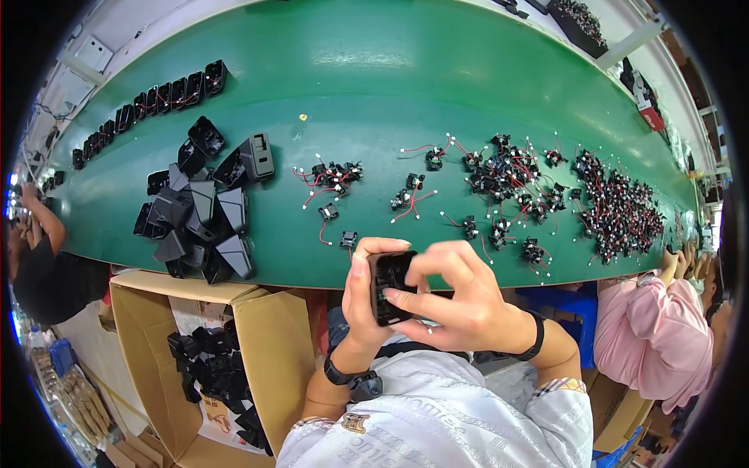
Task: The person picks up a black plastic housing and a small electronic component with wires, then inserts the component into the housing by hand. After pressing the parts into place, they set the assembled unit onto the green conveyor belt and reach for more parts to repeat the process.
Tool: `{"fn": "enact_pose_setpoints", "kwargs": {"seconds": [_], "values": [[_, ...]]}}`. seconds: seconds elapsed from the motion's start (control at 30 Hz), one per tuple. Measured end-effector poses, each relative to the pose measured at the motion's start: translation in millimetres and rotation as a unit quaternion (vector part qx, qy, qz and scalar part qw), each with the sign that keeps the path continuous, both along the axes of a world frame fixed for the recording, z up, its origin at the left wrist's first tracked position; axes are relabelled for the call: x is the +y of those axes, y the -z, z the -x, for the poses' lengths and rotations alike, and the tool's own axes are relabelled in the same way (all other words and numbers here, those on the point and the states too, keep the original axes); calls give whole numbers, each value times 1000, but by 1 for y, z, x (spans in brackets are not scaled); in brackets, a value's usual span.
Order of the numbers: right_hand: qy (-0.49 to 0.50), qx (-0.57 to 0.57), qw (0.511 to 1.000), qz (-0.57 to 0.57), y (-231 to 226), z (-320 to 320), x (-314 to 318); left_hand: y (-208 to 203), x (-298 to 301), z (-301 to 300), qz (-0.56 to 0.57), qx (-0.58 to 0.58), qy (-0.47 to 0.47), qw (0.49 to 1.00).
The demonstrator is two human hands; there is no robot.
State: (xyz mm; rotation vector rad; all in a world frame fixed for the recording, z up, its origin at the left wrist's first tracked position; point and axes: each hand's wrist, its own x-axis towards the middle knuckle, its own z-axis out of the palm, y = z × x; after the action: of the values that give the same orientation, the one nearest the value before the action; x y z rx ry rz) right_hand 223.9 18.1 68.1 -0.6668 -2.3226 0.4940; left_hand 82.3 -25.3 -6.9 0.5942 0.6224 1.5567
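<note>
Now left hand (361,306) is clasping a black rectangular plastic housing (391,273); right hand (466,303), half-spread, is probing inside, ideally gently.

A green desk (390,101); a person in pink (651,335) right, near a blue stool (587,312); a person in black (58,281) left.

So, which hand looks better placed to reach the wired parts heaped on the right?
Probably the right hand: it is nearer those wired parts, while the left hand grips the black case. The right is at the case's opening, though.
</note>
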Motion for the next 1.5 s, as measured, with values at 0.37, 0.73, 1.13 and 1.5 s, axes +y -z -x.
{"fn": "enact_pose_setpoints", "kwargs": {"seconds": [0.37, 0.73, 1.13, 1.5], "values": [[31, 23, 991, 125, -10, -5, -12, 1, 3, 10, -76, -1, 17, 997], [89, -8, 994, 56, -12, 12, -15, -4, 1, 11, -103, 123, -27, 987], [-22, -6, 983, 181, 6, -11, 23, -2, 19, 5, 59, 119, -36, 990], [-155, 349, 614, 691, 40, -15, 57, -26, 31, 56, 22, 229, -59, 971]]}}
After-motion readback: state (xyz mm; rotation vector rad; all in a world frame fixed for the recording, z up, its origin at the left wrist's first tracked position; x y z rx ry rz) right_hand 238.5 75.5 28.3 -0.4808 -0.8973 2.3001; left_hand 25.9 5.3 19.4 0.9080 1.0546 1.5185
